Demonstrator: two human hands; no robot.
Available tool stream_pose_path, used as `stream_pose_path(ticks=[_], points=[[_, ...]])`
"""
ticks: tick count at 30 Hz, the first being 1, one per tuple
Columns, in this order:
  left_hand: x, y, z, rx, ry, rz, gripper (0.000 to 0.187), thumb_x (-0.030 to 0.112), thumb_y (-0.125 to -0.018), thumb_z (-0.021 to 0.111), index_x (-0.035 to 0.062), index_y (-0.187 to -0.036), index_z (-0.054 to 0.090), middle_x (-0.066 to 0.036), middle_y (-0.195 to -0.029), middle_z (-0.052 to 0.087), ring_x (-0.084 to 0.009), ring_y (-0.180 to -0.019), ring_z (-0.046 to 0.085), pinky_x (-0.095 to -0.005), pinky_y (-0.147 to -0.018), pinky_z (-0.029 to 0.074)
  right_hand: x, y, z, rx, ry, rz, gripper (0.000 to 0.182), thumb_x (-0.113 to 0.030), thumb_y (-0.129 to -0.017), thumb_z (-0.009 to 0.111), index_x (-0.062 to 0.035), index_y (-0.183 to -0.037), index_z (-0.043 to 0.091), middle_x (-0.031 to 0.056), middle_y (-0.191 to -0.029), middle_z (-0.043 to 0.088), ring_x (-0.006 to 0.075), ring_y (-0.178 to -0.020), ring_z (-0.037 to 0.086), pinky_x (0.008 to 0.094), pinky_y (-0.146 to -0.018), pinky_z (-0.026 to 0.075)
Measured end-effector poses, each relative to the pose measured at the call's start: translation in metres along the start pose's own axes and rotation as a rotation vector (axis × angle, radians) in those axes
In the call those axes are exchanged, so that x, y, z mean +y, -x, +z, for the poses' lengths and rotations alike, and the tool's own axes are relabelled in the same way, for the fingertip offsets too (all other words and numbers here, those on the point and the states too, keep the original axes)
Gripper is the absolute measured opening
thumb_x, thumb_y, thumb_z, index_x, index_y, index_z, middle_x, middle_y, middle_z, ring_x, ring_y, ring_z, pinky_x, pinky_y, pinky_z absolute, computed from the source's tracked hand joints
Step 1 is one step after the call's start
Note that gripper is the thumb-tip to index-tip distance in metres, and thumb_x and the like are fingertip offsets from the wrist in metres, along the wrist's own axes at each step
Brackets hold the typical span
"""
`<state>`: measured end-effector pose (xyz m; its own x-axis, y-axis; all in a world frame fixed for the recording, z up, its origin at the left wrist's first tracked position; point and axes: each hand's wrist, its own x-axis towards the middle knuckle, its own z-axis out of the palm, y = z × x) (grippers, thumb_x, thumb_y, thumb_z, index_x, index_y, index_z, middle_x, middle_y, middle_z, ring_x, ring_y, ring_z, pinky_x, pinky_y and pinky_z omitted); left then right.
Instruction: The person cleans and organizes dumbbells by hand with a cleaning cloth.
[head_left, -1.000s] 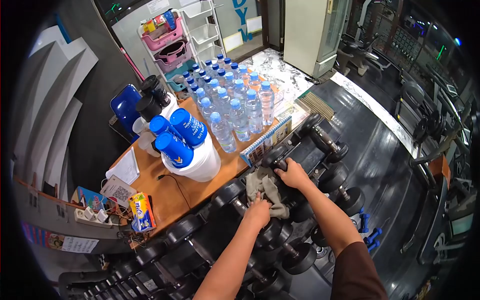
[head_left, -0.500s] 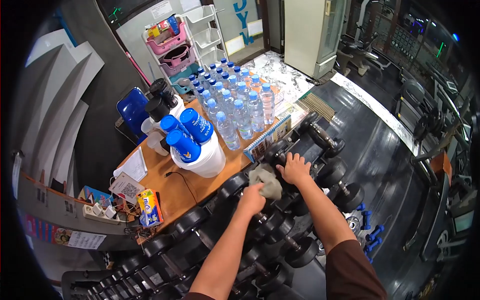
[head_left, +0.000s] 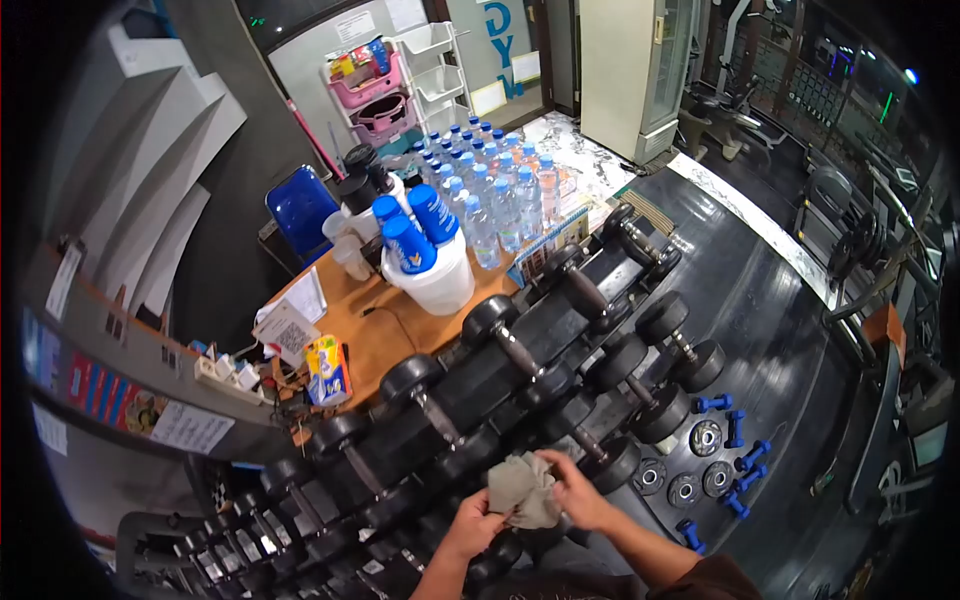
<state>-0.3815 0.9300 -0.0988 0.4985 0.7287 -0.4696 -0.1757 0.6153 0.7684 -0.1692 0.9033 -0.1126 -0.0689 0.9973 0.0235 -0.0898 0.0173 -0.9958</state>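
A crumpled grey-beige cloth [head_left: 524, 490] hangs between my two hands, low in the view and in front of the dumbbell rack. My left hand [head_left: 473, 524] pinches its left edge, thumb on top. On the other side my right hand [head_left: 577, 492] grips the cloth's upper right edge, fingers closed. Black dumbbells lie in rows on the rack behind, among them a dumbbell [head_left: 437, 416] to the upper left of the cloth and another dumbbell [head_left: 590, 440] to its upper right. The cloth hides part of the lower row.
Along the rack stands a wooden desk [head_left: 400, 345] with a white bucket [head_left: 440, 284] of blue tumblers, many water bottles [head_left: 505, 215] and a yellow-blue packet [head_left: 328, 370]. Small blue dumbbells [head_left: 735, 428] and weight plates [head_left: 705, 438] lie on the black floor at right.
Both hands have drawn back from the upper dumbbells towards my body. My right hand, earlier spread on a dumbbell, now holds the cloth together with my left. The view has shifted.
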Motion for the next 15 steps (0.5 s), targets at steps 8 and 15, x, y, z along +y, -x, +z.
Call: stream_pose_path(ticks=[8, 15], points=[[-0.094, 0.140, -0.018, 0.009, -0.336, 0.073, 0.034, 0.002, -0.089, 0.061, 0.0012, -0.122, 0.058, -0.002, -0.108, 0.064, -0.0096, -0.094, 0.059, -0.0274, -0.083, 0.049, -0.018, 0.134, 0.105, -0.005, 0.357, -0.164, 0.046, -0.019, -0.087, 0.072, 0.0029, -0.118, 0.045, 0.0219, -0.110, 0.053, 0.0370, -0.099, 0.059, 0.0401, -0.085, 0.048], [-0.185, 0.262, -0.036, 0.046, -0.079, 0.017, 0.037, 0.005, -0.087, 0.055, 0.0006, -0.123, 0.058, -0.003, -0.109, 0.064, -0.0105, -0.095, 0.059, -0.0279, -0.085, 0.049, -0.040, 0.247, 0.144, -0.324, 0.412, -0.071, 0.025, -0.016, -0.092, 0.064, 0.0024, -0.106, 0.055, 0.0191, -0.098, 0.058, 0.0387, -0.091, 0.060, 0.0403, -0.077, 0.050]])
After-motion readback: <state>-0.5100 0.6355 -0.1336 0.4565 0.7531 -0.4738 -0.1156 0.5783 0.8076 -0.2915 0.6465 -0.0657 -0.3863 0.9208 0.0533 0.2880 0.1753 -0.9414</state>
